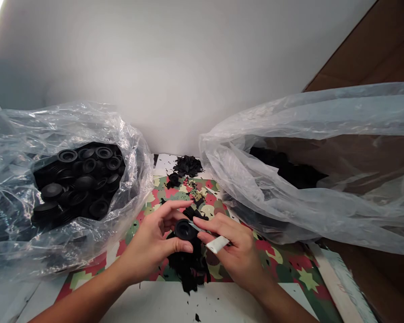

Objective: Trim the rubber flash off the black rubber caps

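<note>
Between the thumb and fingers of my left hand is a round black rubber bellows, its ringed end turned up toward me. My right hand grips a small knife with a pale wrapped handle. The knife's thin metal blade touches or lies right at the rim of the bellows; which, I cannot tell. Beneath both hands is a heap of black rubber trimmings, partly hidden by the left hand and the bellows.
At left, a clear plastic bag holds many similar black rubber parts. Another plastic bag at right contains black pieces. A patterned sheet covers the table, with more black scraps near the wall. Brown cardboard stands at right.
</note>
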A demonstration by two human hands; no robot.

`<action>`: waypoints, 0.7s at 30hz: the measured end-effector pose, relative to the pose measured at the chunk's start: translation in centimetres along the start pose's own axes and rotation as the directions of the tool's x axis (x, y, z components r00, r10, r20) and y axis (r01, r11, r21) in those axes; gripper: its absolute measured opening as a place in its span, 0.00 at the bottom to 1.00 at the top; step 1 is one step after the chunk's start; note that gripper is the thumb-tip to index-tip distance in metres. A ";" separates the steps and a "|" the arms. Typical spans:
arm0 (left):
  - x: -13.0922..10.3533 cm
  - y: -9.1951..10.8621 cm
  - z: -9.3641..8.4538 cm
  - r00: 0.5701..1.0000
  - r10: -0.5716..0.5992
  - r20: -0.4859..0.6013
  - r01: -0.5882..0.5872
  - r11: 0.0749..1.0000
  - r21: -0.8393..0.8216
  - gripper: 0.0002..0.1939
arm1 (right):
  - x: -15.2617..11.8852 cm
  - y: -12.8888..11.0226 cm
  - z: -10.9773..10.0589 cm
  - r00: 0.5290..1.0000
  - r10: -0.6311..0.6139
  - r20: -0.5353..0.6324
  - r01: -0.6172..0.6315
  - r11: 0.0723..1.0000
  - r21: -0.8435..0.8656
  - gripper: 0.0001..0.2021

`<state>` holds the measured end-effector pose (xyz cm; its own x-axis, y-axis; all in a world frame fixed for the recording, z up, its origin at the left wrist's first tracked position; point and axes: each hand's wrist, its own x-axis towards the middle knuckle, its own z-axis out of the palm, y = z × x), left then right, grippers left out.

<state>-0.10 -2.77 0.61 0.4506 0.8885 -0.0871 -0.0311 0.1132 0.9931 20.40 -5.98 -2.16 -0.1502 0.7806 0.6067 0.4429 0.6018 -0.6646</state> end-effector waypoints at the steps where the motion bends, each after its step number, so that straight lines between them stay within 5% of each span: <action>1: 0.0 0.0 0.0 1.000 -0.010 0.004 0.010 1.000 -0.025 0.33 | 0.0 0.0 0.0 1.000 -0.001 0.002 0.001 1.000 -0.002 0.12; 7: -0.2 0.1 0.3 0.999 -0.030 0.009 0.031 0.991 -0.130 0.33 | 0.1 -0.2 -0.5 0.998 -0.052 0.019 0.053 0.998 -0.043 0.13; 21: -0.2 0.1 0.4 0.998 -0.067 -0.017 0.065 0.994 -0.092 0.29 | 0.4 -0.5 -0.5 0.980 -0.199 0.028 0.200 0.950 -0.239 0.11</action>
<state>0.20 -3.10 0.72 0.4369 0.8862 -0.1543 -0.0842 0.2111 0.9738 20.61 -6.06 -1.39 -0.2598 0.6499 0.7143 0.6024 0.6872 -0.4060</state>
